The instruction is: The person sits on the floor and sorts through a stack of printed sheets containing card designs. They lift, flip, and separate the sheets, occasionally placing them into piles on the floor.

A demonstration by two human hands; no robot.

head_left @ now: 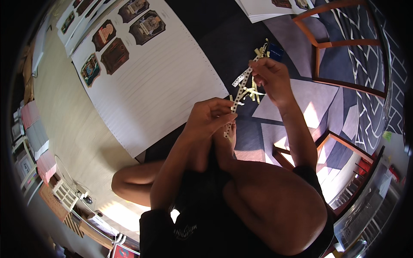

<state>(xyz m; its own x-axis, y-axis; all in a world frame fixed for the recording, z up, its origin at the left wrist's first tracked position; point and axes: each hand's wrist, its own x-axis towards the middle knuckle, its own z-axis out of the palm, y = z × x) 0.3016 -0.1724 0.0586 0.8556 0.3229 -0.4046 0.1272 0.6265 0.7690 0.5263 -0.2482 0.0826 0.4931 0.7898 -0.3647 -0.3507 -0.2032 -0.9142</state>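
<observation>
Between my hands stretches a narrow pale paper strip [239,94] with a row of dark holes along it. My left hand [205,116] pinches its lower part, and a short end dangles below the fingers. Further up and to the right, my right hand [271,79] is closed on the upper part with thumb and fingertips. Loose curls of yellowish and white paper strip [253,94] lie behind and around the held piece. To the left of both hands lies a wide white sheet [150,94] with small holes along its edges and dark printed labels [115,56] at its far end.
More printed sheets [258,10] lie at the top. Near the right hand is a small dark blue packet [275,52]. Brown wooden frames [316,51] stand on the patterned rug at right. My bent leg [279,206] is close below the hands. Boxes line the left.
</observation>
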